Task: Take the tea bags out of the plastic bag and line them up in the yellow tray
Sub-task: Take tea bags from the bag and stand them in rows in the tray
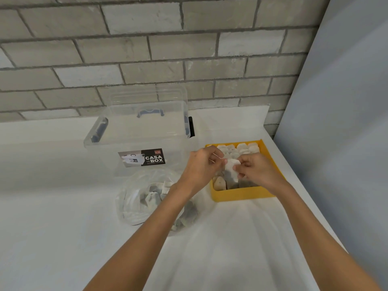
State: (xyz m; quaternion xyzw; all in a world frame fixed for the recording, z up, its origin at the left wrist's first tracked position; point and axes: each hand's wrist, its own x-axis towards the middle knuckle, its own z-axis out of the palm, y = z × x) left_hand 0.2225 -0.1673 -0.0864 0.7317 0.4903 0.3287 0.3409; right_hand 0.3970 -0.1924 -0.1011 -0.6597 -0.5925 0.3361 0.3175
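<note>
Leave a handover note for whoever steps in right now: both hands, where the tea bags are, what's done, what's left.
Hands: left hand and right hand both pinch one tea bag above the yellow tray.
Done: rows of tea bags already fill much of the tray.
Left: set this one in, then move the remaining tea bags out of the plastic bag, which lies left of the tray, in front of the clear box.
</note>
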